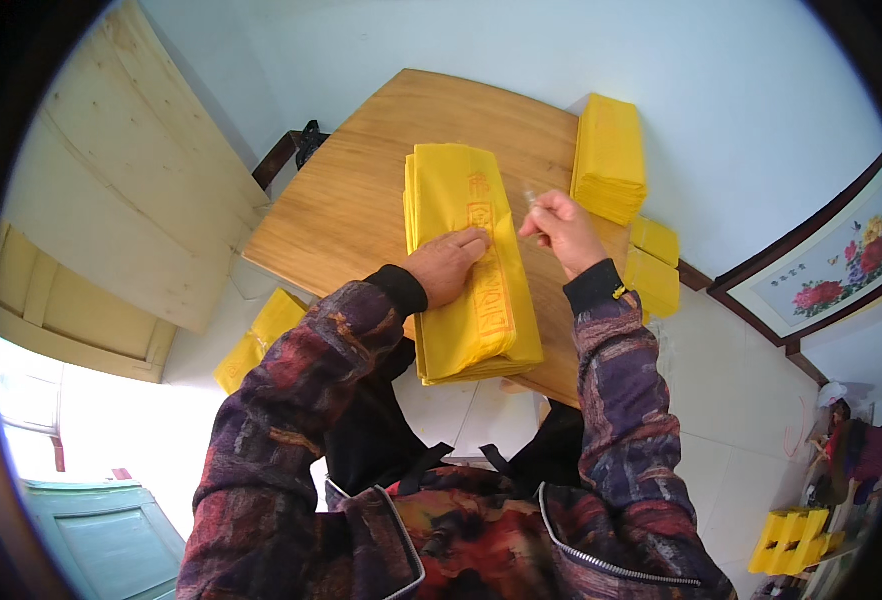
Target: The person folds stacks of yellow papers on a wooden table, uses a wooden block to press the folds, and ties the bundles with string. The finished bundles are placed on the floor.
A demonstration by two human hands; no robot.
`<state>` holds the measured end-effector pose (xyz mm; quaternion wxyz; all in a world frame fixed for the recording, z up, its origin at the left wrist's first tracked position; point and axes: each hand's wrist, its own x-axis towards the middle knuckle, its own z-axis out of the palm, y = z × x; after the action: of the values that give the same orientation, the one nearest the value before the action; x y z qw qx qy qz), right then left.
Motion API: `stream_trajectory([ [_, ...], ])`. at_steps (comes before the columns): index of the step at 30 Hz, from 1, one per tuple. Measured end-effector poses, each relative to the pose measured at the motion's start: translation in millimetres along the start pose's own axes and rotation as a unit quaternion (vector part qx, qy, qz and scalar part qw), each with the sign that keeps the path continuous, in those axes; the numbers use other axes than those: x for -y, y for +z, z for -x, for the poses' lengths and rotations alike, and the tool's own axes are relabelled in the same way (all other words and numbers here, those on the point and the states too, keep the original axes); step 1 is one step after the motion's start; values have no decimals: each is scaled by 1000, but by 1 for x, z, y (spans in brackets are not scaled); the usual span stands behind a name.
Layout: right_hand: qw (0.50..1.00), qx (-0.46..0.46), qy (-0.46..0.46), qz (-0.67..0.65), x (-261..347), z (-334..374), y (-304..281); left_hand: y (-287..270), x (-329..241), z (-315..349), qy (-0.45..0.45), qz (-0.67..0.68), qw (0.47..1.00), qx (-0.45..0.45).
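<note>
A thick stack of folded yellow paper (461, 190) with orange-red printing down its middle lies lengthwise on the wooden table (361, 190), its near end jutting past the table's edge. My left hand (448, 264) presses on the stack from the left side, its fingers curled together on the top layer by the printed strip. Just right of the stack, my right hand (564, 228) is raised with thumb and fingers pinched. A small pale, clear-looking thing (530, 197) shows at its fingertips, too blurred to name.
Another tall yellow stack (609, 155) stands at the table's back right corner, with yellow bundles (653, 268) below it. More yellow bundles (264, 338) lie left of the table and at the lower right (791, 540). A framed flower picture (841, 262) leans on the right; wooden boards (121, 170) stand left.
</note>
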<state>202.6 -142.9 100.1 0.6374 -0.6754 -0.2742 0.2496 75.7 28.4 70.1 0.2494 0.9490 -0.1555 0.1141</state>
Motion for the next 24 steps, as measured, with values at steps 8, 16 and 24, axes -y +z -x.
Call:
stream_trajectory([
  [8,988,72,-17,133,-21,-2,11,-1,0,0,-6,1,1000,14],
  [16,975,87,201,-23,-32,-23,6,5,3,1,15,-36,999,-19],
  [24,987,19,119,-105,-24,-12,-29,4,2,2,-10,-13,1000,-1],
])
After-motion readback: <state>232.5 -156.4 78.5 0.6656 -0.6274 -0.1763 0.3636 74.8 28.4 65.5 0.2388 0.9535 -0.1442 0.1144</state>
